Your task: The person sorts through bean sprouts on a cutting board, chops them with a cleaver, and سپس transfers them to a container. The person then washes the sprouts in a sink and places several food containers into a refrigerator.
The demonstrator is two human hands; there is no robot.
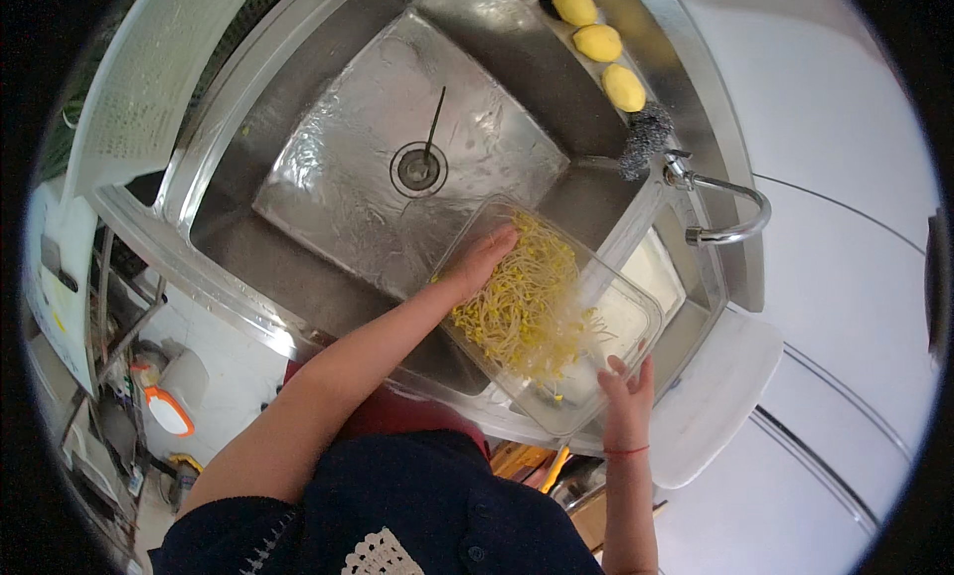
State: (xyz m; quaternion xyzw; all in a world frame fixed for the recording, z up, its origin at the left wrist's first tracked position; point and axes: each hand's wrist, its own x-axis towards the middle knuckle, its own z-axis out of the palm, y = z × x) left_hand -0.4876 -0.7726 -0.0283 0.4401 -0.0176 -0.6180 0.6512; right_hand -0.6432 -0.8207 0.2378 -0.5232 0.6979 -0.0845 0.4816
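A clear rectangular plastic container point(536, 418) spans the sink divider, partly over the large basin. Soybean sprouts point(522, 299) with yellow heads are heaped in it, and those toward its right half look blurred. My left hand point(486, 260) reaches into the container's left end and lies against the sprouts. Its fingers point toward the tap, and sprouts partly hide its far side, so its grip is unclear. At the near right corner, my right hand point(628, 392) has hold of the container by its rim, thumb and fingers on the wall.
The large steel basin point(358, 150) has a drain point(419, 169) with a thin dark stick in it. Peeled potatoes point(623, 88) line the back ledge beside a steel-wool scrubber point(647, 139). A curved chrome tap point(734, 210) stands by a smaller basin point(689, 318). A white board point(719, 403) lies at right.
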